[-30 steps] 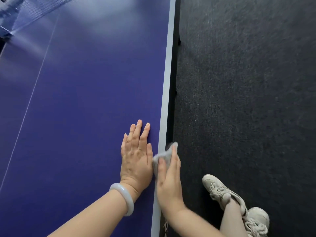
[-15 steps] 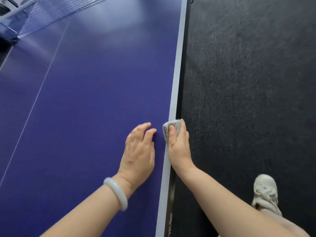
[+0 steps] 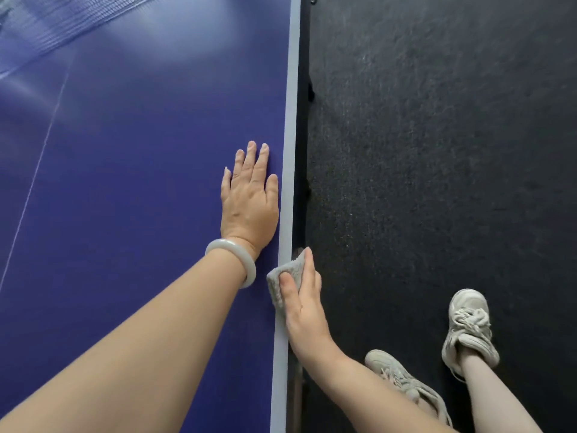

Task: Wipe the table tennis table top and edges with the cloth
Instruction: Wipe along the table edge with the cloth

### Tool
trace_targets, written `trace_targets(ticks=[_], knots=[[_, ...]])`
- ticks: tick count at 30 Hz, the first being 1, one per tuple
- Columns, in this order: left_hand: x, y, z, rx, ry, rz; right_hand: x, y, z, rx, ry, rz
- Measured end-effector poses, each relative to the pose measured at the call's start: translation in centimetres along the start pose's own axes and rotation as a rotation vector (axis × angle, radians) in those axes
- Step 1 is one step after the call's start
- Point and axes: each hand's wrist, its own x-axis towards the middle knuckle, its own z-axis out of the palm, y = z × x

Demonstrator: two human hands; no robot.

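The blue table tennis table [image 3: 140, 182] fills the left of the view, with a pale border stripe [image 3: 292, 120] along its right edge. My left hand [image 3: 249, 201] lies flat on the blue top beside that stripe, fingers straight, a pale bangle on the wrist. My right hand [image 3: 304, 301] grips a small grey cloth [image 3: 288, 273] and holds it against the table's right edge, thumb on top of the cloth and fingers wrapped down over the side. The lower part of the cloth is hidden under my hand.
The net [image 3: 62, 23] runs across the far top left. Dark carpeted floor [image 3: 437, 151] lies right of the table. My two feet in pale sneakers [image 3: 468, 326] stand on it at the bottom right. A thin white centre line [image 3: 40, 164] crosses the top.
My right hand has slid the cloth back along the edge toward me. My left hand has flattened on the top, fingers now straight. My feet have shifted on the floor.
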Motion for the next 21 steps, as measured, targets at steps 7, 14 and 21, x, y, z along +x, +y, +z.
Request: trace_targets(ticks=[7, 14, 21], knots=[[-0.1, 0.6, -0.5, -0.036, -0.013, -0.018, 10.1, -6.7, -1.4, 0.073, 0.064, -0.068], [-0.2, 0.6, -0.6, -0.014, -0.011, -0.012, 4.5, -3.2, -1.2, 0.089, -0.024, -0.077], [-0.3, 0.5, -0.6, -0.022, -0.004, -0.01, 12.5, -8.8, -2.1, 0.077, -0.002, -0.019]])
